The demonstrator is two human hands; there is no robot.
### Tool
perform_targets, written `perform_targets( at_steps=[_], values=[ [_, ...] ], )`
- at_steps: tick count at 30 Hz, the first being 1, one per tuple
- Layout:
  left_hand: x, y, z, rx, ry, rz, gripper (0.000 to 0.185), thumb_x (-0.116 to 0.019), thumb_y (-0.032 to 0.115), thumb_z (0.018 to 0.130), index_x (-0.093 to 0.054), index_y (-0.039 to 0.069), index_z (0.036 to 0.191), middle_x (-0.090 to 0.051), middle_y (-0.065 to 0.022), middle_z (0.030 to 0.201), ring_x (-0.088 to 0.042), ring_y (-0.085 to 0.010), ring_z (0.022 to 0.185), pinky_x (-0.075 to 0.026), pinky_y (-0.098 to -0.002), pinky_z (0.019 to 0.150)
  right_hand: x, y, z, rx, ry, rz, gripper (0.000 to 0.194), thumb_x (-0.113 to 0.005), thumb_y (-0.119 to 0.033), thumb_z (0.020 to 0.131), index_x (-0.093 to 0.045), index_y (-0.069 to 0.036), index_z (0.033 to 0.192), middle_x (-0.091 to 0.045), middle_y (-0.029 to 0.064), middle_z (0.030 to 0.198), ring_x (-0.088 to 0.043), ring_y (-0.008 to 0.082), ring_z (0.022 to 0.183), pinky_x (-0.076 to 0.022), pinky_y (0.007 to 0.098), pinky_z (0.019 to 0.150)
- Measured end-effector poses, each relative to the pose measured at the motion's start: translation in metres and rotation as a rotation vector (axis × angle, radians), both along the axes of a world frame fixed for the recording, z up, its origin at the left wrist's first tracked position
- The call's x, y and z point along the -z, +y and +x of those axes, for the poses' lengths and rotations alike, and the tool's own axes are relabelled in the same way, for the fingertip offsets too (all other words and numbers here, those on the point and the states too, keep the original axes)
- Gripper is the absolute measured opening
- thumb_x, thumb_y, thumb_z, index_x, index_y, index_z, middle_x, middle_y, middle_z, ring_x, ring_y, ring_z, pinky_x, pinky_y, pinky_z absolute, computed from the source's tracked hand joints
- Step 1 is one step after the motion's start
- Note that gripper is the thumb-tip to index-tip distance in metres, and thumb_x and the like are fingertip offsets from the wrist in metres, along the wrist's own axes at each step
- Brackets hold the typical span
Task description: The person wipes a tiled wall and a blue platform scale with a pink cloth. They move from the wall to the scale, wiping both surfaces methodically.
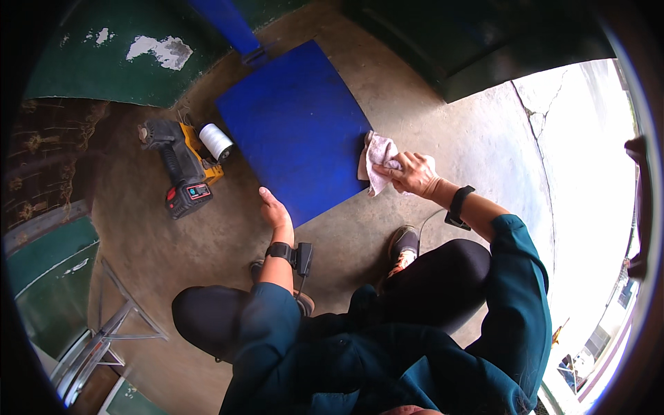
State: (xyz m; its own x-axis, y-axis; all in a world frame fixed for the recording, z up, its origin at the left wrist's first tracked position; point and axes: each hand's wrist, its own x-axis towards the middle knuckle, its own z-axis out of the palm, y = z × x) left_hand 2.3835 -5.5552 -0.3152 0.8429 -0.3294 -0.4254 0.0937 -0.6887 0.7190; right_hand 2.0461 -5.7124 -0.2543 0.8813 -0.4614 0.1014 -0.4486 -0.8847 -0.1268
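A flat blue panel [298, 124], which looks like the seat of a blue chair or stool, lies before me above the concrete floor. My right hand [415, 174] grips a pale pink cloth [381, 155] and presses it on the panel's right corner. At the near left edge my left hand [275, 210] holds the panel, its thumb up and its fingers hidden beneath. A cordless power tool [181, 150] in black and yellow, with a battery pack, lies on the floor left of the panel. Beside it is a spool of white thread [216, 140].
A blue upright part [228, 23] rises behind the panel's far edge. Green walls [119, 67] with peeling paint stand at the far left, and a dark green panel [467, 41] at the far right. A metal folding frame [111, 321] stands at the lower left. Cracked floor runs right.
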Motion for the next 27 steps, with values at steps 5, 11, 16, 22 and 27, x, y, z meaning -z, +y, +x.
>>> perform_targets(
  at_steps=[5,11,16,22,27],
  values=[
    [-0.003,-0.002,0.006,0.021,0.007,0.002,0.089,-0.03,0.071,0.094,-0.065,-0.01,0.11,-0.067,-0.0274,0.109,-0.063,-0.0417,0.102,-0.049,-0.0446,0.09,0.014,-0.054,-0.029,0.798,-0.176,0.483,0.035,-0.064,-0.03,0.081,-0.069,-0.015,0.112,-0.063,0.0108,0.085,-0.065,0.0293,0.081,-0.0551,0.0378,0.071],
    [-0.034,-0.013,0.0,-0.041,0.03,-0.176,0.076,-0.029,0.059,0.101,-0.055,-0.008,0.126,-0.06,-0.0266,0.124,-0.06,-0.0388,0.11,-0.046,-0.042,0.095,-0.046,-0.081,-0.003,0.789,-0.95,2.096,0.036,-0.048,-0.029,0.091,-0.062,0.001,0.105,-0.068,0.0119,0.091,-0.064,0.0196,0.08,-0.0542,0.0324,0.079],
    [-0.049,-0.028,0.009,0.034,-0.16,-0.13,0.067,-0.03,0.052,0.103,-0.053,-0.006,0.127,-0.059,-0.0255,0.125,-0.057,-0.0397,0.113,-0.044,-0.0416,0.098,-0.064,-0.092,0.073,0.596,-0.755,1.856,0.037,-0.049,-0.027,0.09,-0.06,-0.001,0.113,-0.065,0.014,0.106,-0.062,0.0217,0.093,-0.0514,0.0329,0.089],
    [-0.038,-0.031,0.006,-0.163,0.186,-0.204,0.078,-0.027,0.061,0.101,-0.027,0.001,0.151,-0.028,-0.0167,0.157,-0.03,-0.029,0.143,-0.021,-0.036,0.118,-0.027,-0.04,0.171,0.358,-0.135,0.32,0.042,-0.067,-0.023,0.078,-0.066,-0.021,0.12,-0.047,0.016,0.129,-0.049,0.0368,0.115,-0.0417,0.0463,0.098],
    [-0.026,-0.02,0.02,-0.358,0.508,-0.382,0.092,-0.022,0.075,0.093,-0.023,0.006,0.154,-0.025,-0.0159,0.158,-0.028,-0.0277,0.144,-0.017,-0.0398,0.119,-0.035,0.037,0.22,-0.13,-0.077,0.396,0.039,-0.067,-0.02,0.072,-0.068,-0.026,0.11,-0.054,0.0104,0.12,-0.054,0.0306,0.106,-0.0459,0.0447,0.089]
  ],
)
